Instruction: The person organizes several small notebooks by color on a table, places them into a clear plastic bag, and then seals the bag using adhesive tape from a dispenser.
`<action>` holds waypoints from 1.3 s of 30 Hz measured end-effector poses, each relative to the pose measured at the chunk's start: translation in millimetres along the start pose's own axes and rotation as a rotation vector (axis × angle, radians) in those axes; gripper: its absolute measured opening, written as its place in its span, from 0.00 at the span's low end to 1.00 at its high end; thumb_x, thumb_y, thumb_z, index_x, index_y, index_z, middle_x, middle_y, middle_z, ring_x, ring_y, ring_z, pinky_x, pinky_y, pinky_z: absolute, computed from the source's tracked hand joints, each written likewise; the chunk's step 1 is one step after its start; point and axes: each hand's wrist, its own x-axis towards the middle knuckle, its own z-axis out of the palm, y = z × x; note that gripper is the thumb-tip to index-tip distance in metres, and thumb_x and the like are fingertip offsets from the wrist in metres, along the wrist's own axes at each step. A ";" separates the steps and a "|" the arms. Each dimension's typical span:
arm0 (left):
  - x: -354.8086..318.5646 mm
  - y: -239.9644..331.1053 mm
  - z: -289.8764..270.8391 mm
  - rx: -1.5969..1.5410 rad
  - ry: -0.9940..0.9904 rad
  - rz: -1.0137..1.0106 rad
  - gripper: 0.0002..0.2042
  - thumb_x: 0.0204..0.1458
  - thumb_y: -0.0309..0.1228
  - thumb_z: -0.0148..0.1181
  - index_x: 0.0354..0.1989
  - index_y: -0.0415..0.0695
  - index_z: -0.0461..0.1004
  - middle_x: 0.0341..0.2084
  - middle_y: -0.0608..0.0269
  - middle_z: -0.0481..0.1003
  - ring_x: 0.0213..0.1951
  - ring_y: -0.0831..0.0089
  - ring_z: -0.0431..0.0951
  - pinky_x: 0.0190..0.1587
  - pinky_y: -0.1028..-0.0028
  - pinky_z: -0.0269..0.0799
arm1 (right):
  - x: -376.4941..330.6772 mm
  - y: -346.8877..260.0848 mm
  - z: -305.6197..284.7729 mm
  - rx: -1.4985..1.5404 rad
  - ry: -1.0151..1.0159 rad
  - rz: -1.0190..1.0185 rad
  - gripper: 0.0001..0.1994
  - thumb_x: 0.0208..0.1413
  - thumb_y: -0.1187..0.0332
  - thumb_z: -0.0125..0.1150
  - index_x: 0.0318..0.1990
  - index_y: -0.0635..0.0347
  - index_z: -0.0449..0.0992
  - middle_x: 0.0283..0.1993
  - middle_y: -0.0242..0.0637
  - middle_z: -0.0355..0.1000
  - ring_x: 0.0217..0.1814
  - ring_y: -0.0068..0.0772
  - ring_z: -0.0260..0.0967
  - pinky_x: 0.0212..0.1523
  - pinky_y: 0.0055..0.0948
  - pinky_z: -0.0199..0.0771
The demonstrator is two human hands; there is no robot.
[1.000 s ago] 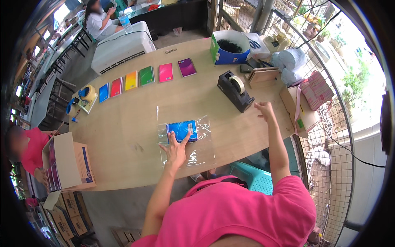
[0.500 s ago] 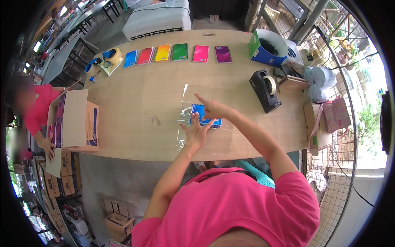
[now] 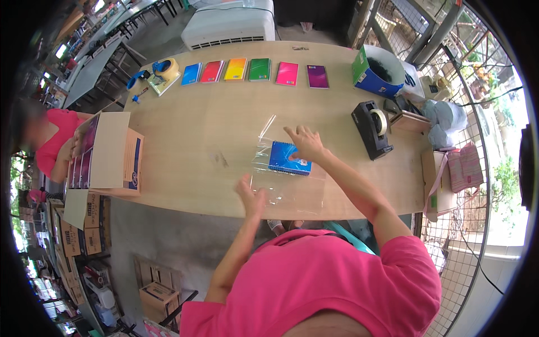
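A blue spiral notebook (image 3: 283, 159) lies on a sheet of clear plastic film (image 3: 300, 194) near the table's front edge. My right hand (image 3: 306, 144) is over the notebook's upper right part, fingers spread and thumb low against or just above the cover. Whether it touches the cover I cannot tell. At the film's lower left side is my left hand (image 3: 251, 197), somewhat blurred, thumb apart from the fingers, with nothing visible in it.
Several coloured notebooks (image 3: 236, 69) line the table's far side. A black tape dispenser (image 3: 371, 130) and a blue-green box (image 3: 377, 76) stand right; tape rolls (image 3: 165, 68) lie far left. At the left edge, a person in pink (image 3: 54, 137) is beside an open carton (image 3: 110, 151).
My left hand has come off the notebook toward the lower left. My right hand has opened from a pointing shape, and more of the cover shows. The person's hand has left the carton's lower flap.
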 end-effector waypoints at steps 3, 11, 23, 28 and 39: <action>-7.7 28.3 45.2 -0.492 -0.170 -0.258 0.35 0.39 0.19 0.62 0.62 0.40 0.59 0.62 0.50 0.57 0.59 0.56 0.65 0.64 0.54 0.58 | -4.2 29.2 28.5 0.038 0.107 0.043 0.50 0.28 0.52 0.83 0.61 0.59 0.62 0.47 0.51 0.74 0.49 0.51 0.74 0.46 0.43 0.75; -31.6 111.2 71.4 -0.460 -0.359 0.364 0.52 0.39 0.17 0.59 0.72 0.36 0.30 0.71 0.43 0.41 0.72 0.54 0.47 0.72 0.62 0.43 | -92.4 5.0 20.5 0.864 0.447 0.062 0.51 0.25 0.67 0.84 0.63 0.62 0.60 0.57 0.49 0.67 0.61 0.50 0.65 0.61 0.41 0.67; -10.6 74.9 39.9 0.021 -0.209 0.919 0.40 0.40 0.27 0.63 0.65 0.38 0.52 0.66 0.46 0.58 0.68 0.51 0.57 0.70 0.51 0.45 | -141.4 11.9 -123.0 0.257 0.195 -0.300 0.27 0.41 0.72 0.70 0.53 0.53 0.73 0.54 0.33 0.71 0.50 0.42 0.72 0.48 0.41 0.71; 20.6 96.9 26.6 0.281 -0.367 1.156 0.36 0.40 0.27 0.61 0.64 0.46 0.59 0.62 0.64 0.66 0.66 0.56 0.60 0.68 0.44 0.44 | -94.0 40.0 -130.8 -0.002 -0.024 -0.604 0.08 0.48 0.76 0.61 0.36 0.54 0.77 0.44 0.30 0.75 0.33 0.41 0.74 0.26 0.39 0.70; 61.5 163.2 10.4 0.831 -0.871 1.267 0.47 0.33 0.32 0.69 0.66 0.81 0.58 0.73 0.67 0.45 0.74 0.50 0.42 0.68 0.35 0.41 | -61.6 24.7 -107.4 0.112 0.021 -0.674 0.06 0.41 0.69 0.70 0.28 0.53 0.77 0.43 0.33 0.69 0.48 0.42 0.69 0.41 0.42 0.72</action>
